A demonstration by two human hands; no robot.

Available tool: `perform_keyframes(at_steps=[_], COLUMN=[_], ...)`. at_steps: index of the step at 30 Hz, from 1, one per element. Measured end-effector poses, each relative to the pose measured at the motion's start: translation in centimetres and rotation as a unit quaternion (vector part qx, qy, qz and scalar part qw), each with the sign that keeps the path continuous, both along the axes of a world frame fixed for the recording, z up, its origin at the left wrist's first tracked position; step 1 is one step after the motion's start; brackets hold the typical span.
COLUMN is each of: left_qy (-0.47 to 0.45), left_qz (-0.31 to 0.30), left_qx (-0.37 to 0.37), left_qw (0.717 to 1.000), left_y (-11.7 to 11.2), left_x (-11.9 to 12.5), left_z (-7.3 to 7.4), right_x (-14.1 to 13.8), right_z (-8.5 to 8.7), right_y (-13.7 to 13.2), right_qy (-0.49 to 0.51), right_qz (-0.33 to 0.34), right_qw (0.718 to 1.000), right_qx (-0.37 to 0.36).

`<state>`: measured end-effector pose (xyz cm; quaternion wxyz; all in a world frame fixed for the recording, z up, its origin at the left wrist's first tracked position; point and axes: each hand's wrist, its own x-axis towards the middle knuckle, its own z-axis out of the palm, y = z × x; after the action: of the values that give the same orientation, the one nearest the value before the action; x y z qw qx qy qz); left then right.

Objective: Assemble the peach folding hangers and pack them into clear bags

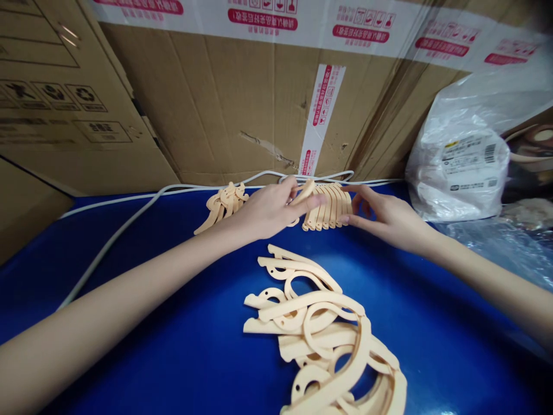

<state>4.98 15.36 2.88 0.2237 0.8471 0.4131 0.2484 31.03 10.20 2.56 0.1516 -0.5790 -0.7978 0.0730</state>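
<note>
My left hand (270, 208) pinches one cream plastic curved piece (306, 191) at the left end of a row of upright cream pieces (330, 206) at the far side of the blue table (173, 323). My right hand (384, 218) cups the row's right end, fingers curled against the last pieces. A loose pile of the same hook-shaped cream pieces (324, 334) lies near me. A smaller bunch of cream pieces (222, 203) rests to the left of my left hand.
Large cardboard boxes (242, 104) stand right behind the row and at the left. A white cable (129, 222) runs along the table's back and left. A white plastic bag (462, 155) and clear plastic wrap (496, 245) sit at the right.
</note>
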Motion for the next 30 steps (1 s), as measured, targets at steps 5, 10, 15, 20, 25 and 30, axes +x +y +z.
perform_keyframes(at_steps=[5,10,15,20,25,30], left_qy=[-0.128,-0.212,-0.246,-0.238,-0.200,-0.123], left_qz=[0.013,0.009,0.046,0.054,0.009,0.028], left_qx=[-0.010,-0.013,0.022,0.008,0.015,0.094], left_qw=[0.992,0.977,0.968,0.970,0.980,0.988], left_y=[-0.2,-0.4,-0.9,-0.7,-0.9,-1.4], left_x=[0.6,0.0,-2.5,-3.4,-3.1,-2.7], left_z=[1.5,3.4,5.2,5.0,4.2,3.1], right_x=[-5.4,-8.6,-7.4,-6.6,-6.4,-6.6], right_z=[2.0,3.9,5.2,5.7,5.6,5.2], right_y=[-0.5,1.0,3.1,3.9,3.2,3.2], right_qy=[0.264,0.386,0.395,0.345,0.131,-0.004], right_qz=[0.096,0.105,0.073,0.070,0.076,0.050], right_qw=[0.958,0.913,0.914,0.936,0.976,0.986], right_qx=[-0.058,-0.083,-0.054,0.017,0.156,0.161])
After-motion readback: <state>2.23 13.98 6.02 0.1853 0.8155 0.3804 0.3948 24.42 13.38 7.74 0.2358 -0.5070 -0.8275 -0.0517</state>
